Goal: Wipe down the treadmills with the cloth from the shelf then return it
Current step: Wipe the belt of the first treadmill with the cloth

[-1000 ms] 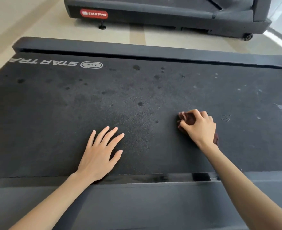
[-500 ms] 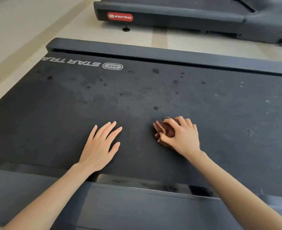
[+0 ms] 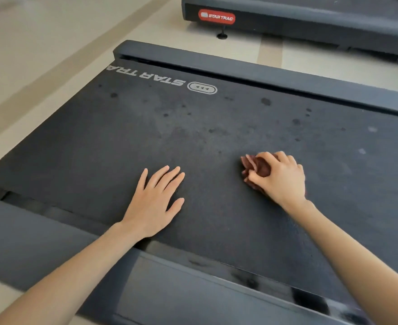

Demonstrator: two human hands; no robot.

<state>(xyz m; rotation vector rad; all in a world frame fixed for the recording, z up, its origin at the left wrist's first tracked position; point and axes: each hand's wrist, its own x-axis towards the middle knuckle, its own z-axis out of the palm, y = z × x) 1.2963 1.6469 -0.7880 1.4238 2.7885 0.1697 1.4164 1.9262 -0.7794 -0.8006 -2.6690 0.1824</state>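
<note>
Cloth (image 3: 255,168) bunched under my right hand (image 3: 279,178), fingers curled round it, scrubs the spotted treadmill belt (image 3: 216,127). My left hand (image 3: 154,202) lies flat and released there, probably bracing my lean.

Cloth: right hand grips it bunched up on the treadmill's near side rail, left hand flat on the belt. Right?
The place is wrong. In the head view the right hand grips the bunched reddish-brown cloth on the belt itself, well in from the edge. The rest holds: the left hand lies flat on the belt.
</note>
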